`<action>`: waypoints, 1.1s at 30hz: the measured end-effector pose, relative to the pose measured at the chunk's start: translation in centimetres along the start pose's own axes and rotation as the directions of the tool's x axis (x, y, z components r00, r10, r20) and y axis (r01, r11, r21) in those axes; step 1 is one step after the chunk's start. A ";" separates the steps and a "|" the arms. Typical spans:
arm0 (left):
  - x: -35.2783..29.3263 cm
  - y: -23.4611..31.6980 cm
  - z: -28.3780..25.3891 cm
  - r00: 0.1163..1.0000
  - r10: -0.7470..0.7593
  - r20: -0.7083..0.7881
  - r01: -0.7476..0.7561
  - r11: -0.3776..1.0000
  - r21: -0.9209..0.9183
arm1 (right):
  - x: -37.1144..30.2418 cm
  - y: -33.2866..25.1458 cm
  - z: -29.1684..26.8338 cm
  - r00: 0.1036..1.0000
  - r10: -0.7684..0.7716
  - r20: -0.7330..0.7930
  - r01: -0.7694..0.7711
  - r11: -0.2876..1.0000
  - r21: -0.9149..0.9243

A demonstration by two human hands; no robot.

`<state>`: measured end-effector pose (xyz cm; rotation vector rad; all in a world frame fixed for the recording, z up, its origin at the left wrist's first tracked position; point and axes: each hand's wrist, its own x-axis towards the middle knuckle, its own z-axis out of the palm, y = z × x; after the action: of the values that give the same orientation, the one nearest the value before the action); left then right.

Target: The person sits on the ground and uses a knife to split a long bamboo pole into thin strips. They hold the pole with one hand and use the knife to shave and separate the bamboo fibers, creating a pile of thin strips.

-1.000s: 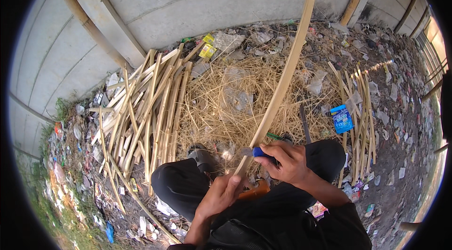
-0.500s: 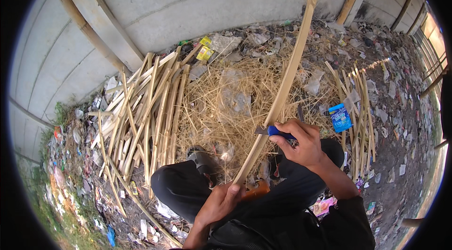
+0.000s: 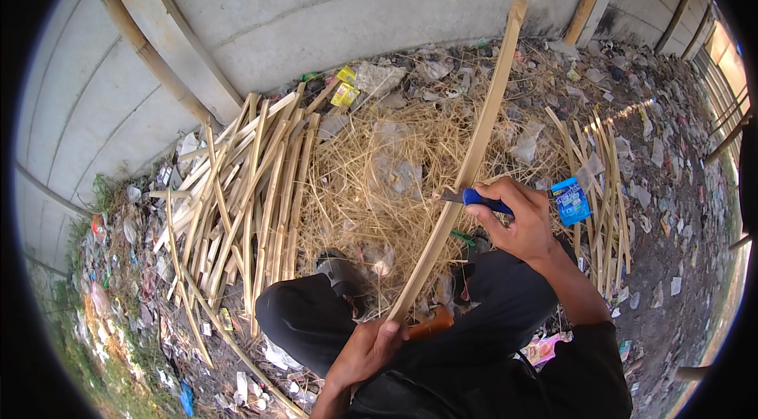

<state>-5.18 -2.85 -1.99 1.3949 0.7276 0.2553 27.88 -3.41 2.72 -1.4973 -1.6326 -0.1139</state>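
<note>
A long split bamboo strip slants up and away from me, its near end in my left hand, which is closed round it close to my lap. My right hand grips a knife by its blue handle. The short blade lies across the strip about halfway along, and a small curl of shaving shows at its edge. Beneath the strip, a heap of pale shavings covers the ground between my bent legs and the wall.
On the left lies a pile of bamboo strips; a smaller bundle of thin strips lies on the right, beside a blue packet. A concrete wall stands at the back. Litter is strewn over the ground around me.
My right hand and the knife have moved up the strip, away from me and slightly right. The strip's far end has dipped a little. My left hand stays closed on the near end.
</note>
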 end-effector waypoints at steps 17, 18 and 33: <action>-1.1 0.1 -0.8 0.992 -0.124 -0.005 0.124 0.992 0.012 | 3.9 4.9 -1.6 0.996 0.080 -0.040 -0.081 0.996 -0.034; -1.3 -0.3 -0.8 0.992 -0.128 -0.009 0.128 0.992 0.003 | 4.1 5.4 -1.6 0.995 0.094 -0.045 -0.095 0.995 -0.025; -3.8 -2.5 -2.0 0.966 -0.233 0.112 0.233 0.972 0.014 | 9.2 16.8 -7.0 0.901 0.255 -0.350 -0.331 0.927 -0.176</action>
<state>-9.94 -3.88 -3.14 1.2999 0.7893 -0.0095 46.85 3.84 4.80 -1.7828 -1.1464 -0.3714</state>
